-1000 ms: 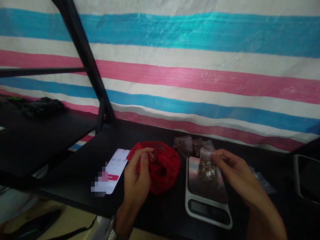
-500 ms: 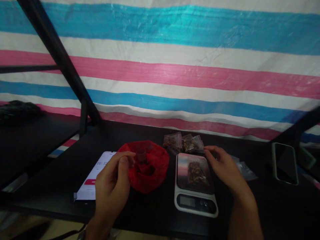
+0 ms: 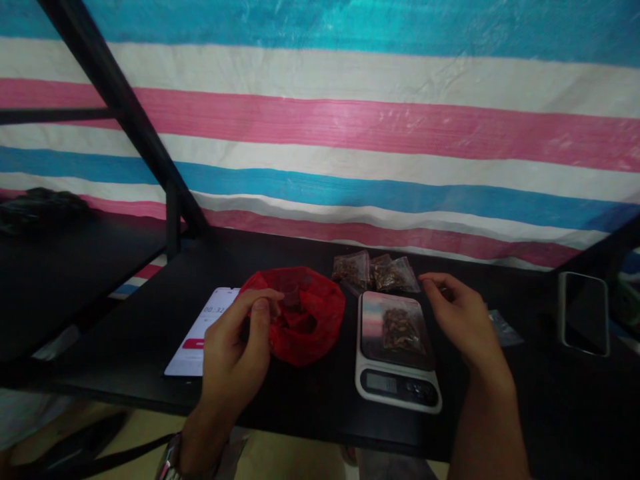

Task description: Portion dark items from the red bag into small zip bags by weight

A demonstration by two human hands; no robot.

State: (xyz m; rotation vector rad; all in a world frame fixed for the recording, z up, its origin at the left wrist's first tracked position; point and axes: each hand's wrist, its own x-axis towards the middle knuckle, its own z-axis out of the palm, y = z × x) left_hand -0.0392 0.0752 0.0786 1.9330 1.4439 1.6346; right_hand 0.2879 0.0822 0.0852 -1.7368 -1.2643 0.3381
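Note:
My left hand (image 3: 240, 350) is closed, thumb against curled fingers, over the left edge of an open red plastic bag (image 3: 327, 313). What its fingertips hold, if anything, is hidden. Inside the bag stands a small dark translucent cup-like piece (image 3: 296, 300). To the right is a white digital kitchen scale (image 3: 365, 395), a small clear zip bag of brown dried bits (image 3: 403, 328) lying on its plate. My right hand (image 3: 463, 313) hovers at the scale's far right corner, fingers curled in and nothing visible in them. Behind the scale lie filled zip bags (image 3: 395, 275).
A phone with a running timer (image 3: 187, 350) lies left of the red bag, partly behind my left hand. Right of my right hand are clear plastic bags (image 3: 505, 328) and a second phone (image 3: 584, 313). A black metal frame (image 3: 125, 120) and a striped sheet (image 3: 350, 120) stand behind the table.
The whole view has shifted, so everything sits a little higher and farther right in the picture. Both hands keep nearly the same pose and place relative to the red bag and scale.

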